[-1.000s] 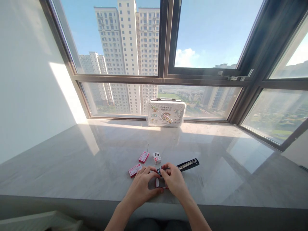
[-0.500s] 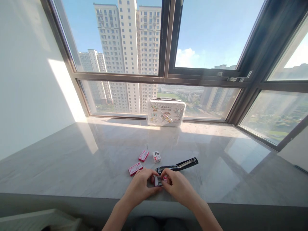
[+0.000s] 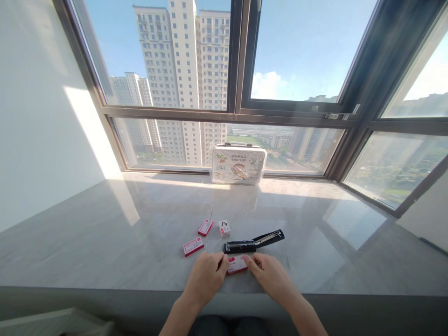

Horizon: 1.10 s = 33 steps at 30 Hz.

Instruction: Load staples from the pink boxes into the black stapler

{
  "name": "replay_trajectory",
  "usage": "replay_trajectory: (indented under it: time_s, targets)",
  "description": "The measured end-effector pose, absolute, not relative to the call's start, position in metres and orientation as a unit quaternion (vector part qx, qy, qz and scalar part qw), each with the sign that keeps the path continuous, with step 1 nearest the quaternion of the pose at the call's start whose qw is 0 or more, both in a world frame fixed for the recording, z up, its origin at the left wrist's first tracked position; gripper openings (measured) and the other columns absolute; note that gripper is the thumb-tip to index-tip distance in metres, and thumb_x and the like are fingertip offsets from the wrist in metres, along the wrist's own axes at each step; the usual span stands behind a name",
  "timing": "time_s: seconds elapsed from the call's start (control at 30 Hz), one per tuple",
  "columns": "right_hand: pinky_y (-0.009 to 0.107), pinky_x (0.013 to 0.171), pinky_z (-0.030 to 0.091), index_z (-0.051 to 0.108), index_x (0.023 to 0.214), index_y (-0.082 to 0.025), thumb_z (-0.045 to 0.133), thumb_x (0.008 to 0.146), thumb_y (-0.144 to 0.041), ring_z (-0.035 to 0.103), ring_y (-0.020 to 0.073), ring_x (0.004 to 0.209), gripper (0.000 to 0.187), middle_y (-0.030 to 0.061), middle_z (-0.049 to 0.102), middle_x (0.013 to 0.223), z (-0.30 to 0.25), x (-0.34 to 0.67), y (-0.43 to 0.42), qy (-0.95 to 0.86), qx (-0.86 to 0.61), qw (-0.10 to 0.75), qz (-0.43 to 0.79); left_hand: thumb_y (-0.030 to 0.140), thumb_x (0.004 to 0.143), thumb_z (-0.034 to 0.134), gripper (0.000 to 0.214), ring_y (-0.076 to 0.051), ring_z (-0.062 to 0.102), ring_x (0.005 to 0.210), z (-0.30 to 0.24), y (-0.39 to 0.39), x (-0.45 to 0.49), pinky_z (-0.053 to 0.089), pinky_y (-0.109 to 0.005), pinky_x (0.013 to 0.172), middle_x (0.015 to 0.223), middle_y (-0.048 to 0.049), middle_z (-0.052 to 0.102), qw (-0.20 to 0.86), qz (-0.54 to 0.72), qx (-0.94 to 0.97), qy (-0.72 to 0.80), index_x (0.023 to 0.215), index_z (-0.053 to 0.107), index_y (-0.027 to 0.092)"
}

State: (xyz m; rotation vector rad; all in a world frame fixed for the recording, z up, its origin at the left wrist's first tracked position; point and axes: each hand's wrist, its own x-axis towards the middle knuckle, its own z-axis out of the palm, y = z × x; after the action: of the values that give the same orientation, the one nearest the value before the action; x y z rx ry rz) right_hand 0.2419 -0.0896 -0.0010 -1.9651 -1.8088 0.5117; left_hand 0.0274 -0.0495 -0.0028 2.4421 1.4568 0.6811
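My left hand (image 3: 209, 273) has its fingers curled at the left end of a small red and white staple box (image 3: 237, 265). From the other side, my right hand (image 3: 271, 275) pinches the box's right end between thumb and fingers. The box's printed face is turned up, and its ends are partly covered by my fingers. Just beyond it lies a black stapler (image 3: 241, 246), unfolded, its metal channel showing and its upper arm angled off to the right.
Two more red and white boxes, a nearer one (image 3: 193, 246) and a farther one (image 3: 205, 227), lie left of the stapler beside a small white box (image 3: 224, 228). A plastic-wrapped white case (image 3: 239, 164) leans against the window at the back of the marble sill (image 3: 140, 252).
The box between my hands showed a pale grey, open-looking part before; now its printed face shows. My right hand has shifted right, to the box's end.
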Motion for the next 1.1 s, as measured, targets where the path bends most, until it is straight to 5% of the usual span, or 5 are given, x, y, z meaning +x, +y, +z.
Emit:
replay_trajectory:
  time_s: [0.23, 0.37, 0.63, 0.9, 1.1]
  targets:
    - [0.023, 0.041, 0.024, 0.057, 0.120, -0.021, 0.059, 0.079, -0.077, 0.036, 0.0074, 0.039, 0.069, -0.0063, 0.055, 0.063, -0.009, 0.328, -0.091, -0.506, -0.671, 0.364, 0.402, 0.042, 0.103, 0.042, 0.031, -0.020, 0.062, 0.069, 0.001, -0.048, 0.031, 0.033, -0.030, 0.067, 0.074, 0.0013, 0.070, 0.142, 0.267, 0.817, 0.491, 0.122, 0.065, 0.032]
    - [0.023, 0.044, 0.025, 0.061, 0.122, -0.018, 0.061, 0.078, -0.076, 0.034, 0.0064, 0.048, 0.073, -0.0023, 0.056, 0.074, 0.010, 0.316, -0.064, -0.527, -0.577, 0.467, 0.414, 0.042, 0.104, 0.039, 0.032, -0.021, 0.064, 0.071, -0.001, -0.047, 0.035, 0.033, -0.030, 0.068, 0.074, 0.0008, 0.070, 0.134, 0.258, 0.812, 0.507, 0.119, 0.067, 0.034]
    - [0.024, 0.050, 0.022, 0.075, 0.089, -0.016, 0.078, 0.068, -0.063, 0.032, 0.0084, 0.054, 0.052, -0.0079, 0.039, 0.056, 0.028, 0.257, -0.010, -0.658, -0.556, 0.372, 0.346, 0.037, 0.102, 0.040, 0.031, -0.023, 0.066, 0.072, 0.000, -0.046, 0.037, 0.033, -0.032, 0.065, 0.076, -0.0018, 0.072, 0.110, 0.251, 0.820, 0.503, 0.110, 0.068, 0.029]
    - [0.024, 0.051, 0.020, 0.079, 0.088, -0.018, 0.075, 0.075, -0.049, 0.037, 0.0086, 0.053, 0.034, -0.0077, 0.045, 0.053, 0.033, 0.247, -0.017, -0.717, -0.554, 0.282, 0.315, 0.050, 0.094, 0.057, 0.026, -0.026, 0.064, 0.082, 0.014, -0.059, 0.040, 0.036, -0.035, 0.070, 0.087, -0.0034, 0.072, 0.118, 0.247, 0.848, 0.454, 0.105, 0.071, 0.031]
    - [0.024, 0.051, 0.020, 0.078, 0.094, -0.018, 0.073, 0.077, -0.050, 0.038, 0.0090, 0.053, 0.036, -0.0075, 0.043, 0.054, 0.033, 0.249, -0.017, -0.717, -0.568, 0.265, 0.304, 0.038, 0.087, 0.070, 0.013, -0.026, 0.060, 0.094, 0.013, -0.059, 0.016, 0.040, -0.038, 0.082, 0.094, -0.0021, 0.067, 0.097, 0.243, 0.861, 0.436, 0.098, 0.071, 0.031]
